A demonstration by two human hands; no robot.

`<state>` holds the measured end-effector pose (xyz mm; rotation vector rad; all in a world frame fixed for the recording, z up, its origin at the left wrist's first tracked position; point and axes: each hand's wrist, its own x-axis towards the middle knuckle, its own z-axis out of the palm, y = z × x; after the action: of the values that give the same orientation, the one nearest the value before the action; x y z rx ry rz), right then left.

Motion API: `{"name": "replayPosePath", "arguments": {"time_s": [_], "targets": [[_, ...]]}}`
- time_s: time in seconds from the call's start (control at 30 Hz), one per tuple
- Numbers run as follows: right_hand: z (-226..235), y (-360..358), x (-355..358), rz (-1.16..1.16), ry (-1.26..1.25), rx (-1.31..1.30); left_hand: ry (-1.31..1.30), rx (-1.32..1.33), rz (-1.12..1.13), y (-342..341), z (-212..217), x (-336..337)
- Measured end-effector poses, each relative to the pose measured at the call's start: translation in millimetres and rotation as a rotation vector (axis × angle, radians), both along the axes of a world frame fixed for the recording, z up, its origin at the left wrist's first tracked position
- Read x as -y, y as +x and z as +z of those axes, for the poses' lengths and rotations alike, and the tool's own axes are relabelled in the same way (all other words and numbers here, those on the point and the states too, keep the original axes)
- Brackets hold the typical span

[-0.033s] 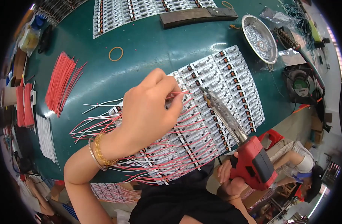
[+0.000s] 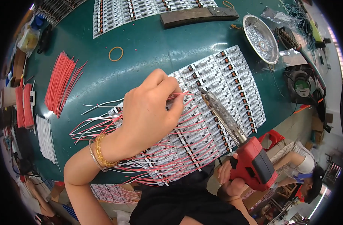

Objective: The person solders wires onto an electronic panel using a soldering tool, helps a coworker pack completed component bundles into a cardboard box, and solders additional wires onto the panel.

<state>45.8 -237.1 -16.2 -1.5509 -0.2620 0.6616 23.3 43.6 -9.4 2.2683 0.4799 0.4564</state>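
Note:
My left hand (image 2: 147, 110) is closed in a pinch over the circuit board panels, with a red wire (image 2: 185, 93) between thumb and forefinger. The wire's end lies over a board. My right hand (image 2: 230, 182) is wrapped round the red and black handle of a soldering gun (image 2: 255, 159). Its dark metal tip points at the boards, just right of the wire's end; whether it touches a board I cannot tell. Rows of small circuit boards (image 2: 237, 80) with silver and orange-black parts lie below both hands. Red and white wires (image 2: 100, 123) trail leftward from the lower rows.
Bundles of red wires (image 2: 61, 82) and white wires (image 2: 46, 138) lie left. At the back are more board panels (image 2: 115, 17), a dark bar (image 2: 197, 18) and a rubber band (image 2: 116, 54). A metal bowl (image 2: 272, 56) and a fan (image 2: 300, 85) stand right. Other people sit nearby.

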Motion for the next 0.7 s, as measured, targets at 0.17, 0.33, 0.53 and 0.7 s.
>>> {"name": "replayPosePath", "arguments": {"time_s": [0.17,0.33,0.53,0.7], "targets": [[-4.3,-1.6,4.5,-0.020,-0.051,-0.035,0.006,-0.017,0.006,0.5,-1.4,1.3],[-21.6,-2.3,22.3,0.006,-0.236,0.235,0.041,0.012,0.011,2.1,-6.0,3.3],[-6.3,-0.9,26.8,0.186,-0.554,0.415,0.102,0.059,0.001,2.1,-9.5,3.1],[-17.9,0.5,30.1,0.078,-0.221,0.363,0.130,0.049,-0.007,2.2,-8.1,2.8]]}}
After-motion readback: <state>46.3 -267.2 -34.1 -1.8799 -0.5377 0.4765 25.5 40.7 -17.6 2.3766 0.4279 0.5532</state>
